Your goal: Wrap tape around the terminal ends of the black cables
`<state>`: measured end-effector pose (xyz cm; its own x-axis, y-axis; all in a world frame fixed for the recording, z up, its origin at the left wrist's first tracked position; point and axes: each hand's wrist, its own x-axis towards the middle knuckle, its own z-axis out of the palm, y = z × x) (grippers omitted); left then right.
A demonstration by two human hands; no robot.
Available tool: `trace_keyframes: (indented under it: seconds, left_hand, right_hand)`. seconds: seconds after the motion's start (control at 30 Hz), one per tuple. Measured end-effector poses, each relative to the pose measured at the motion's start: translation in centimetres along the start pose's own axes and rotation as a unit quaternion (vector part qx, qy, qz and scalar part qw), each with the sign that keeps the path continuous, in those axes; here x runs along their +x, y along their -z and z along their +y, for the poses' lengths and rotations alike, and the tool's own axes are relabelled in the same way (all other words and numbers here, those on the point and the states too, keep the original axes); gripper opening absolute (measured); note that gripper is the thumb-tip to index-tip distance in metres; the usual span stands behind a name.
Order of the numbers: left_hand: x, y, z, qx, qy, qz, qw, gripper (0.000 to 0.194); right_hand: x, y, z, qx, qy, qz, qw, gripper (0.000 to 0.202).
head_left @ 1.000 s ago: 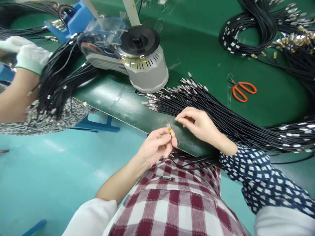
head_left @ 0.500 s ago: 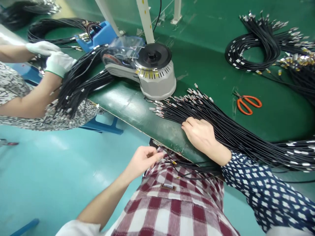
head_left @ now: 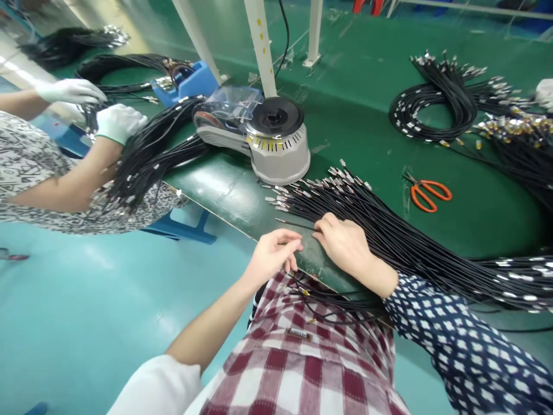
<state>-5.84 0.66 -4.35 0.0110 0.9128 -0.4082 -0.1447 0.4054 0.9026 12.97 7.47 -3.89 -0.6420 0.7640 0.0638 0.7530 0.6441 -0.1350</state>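
My right hand (head_left: 343,242) is closed on a single black cable (head_left: 296,223), whose bare tip points left over the table edge area. Beside and beyond it lies a thick bundle of black cables (head_left: 389,225) with white-tagged ends. My left hand (head_left: 274,253) hovers at the table's front edge, left of the right hand, thumb and fingers apart with nothing visible between them. Below, more black cables (head_left: 332,298) with small yellow-marked ends rest across my lap, on a red and white checked apron (head_left: 294,369).
A round grey tape dispenser (head_left: 279,153) stands on the green table (head_left: 345,115). Orange-handled cutters (head_left: 427,193) lie at right, coiled cables (head_left: 432,109) behind them. At left, a co-worker's gloved hands (head_left: 118,122) are at another cable bundle (head_left: 151,155).
My left hand has moved up and right toward my right hand. A single cable now sticks out from my right fingers, apart from the bundle. The camera view has shifted slightly.
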Motion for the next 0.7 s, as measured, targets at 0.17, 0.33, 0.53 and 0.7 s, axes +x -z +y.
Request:
trace_keyframes:
  seconds: [0.17,0.33,0.53,0.7]
  left_hand:
    - [0.0,-0.7,0.6,-0.084,-0.068,0.054,0.993,0.040]
    - [0.5,-1.7,1.5,-0.153,-0.106,0.033,0.982,0.027]
    - [0.3,-1.8,1.3,-0.142,-0.042,-0.016,0.989,0.029]
    - [0.2,-1.6,1.1,-0.158,-0.041,-0.025,0.986,0.033]
  right_hand:
    - [-0.4,1.3,0.1,0.233,-0.065,-0.023,0.970,0.016]
    - [-1.6,1.8,0.8,0.376,-0.055,-0.096,0.920,0.021]
    - [-0.1,1.7,1.3,0.382,-0.092,-0.034,0.919,0.022]
    - [2.4,3.2,0.0,0.496,-0.100,-0.010,0.862,0.021]
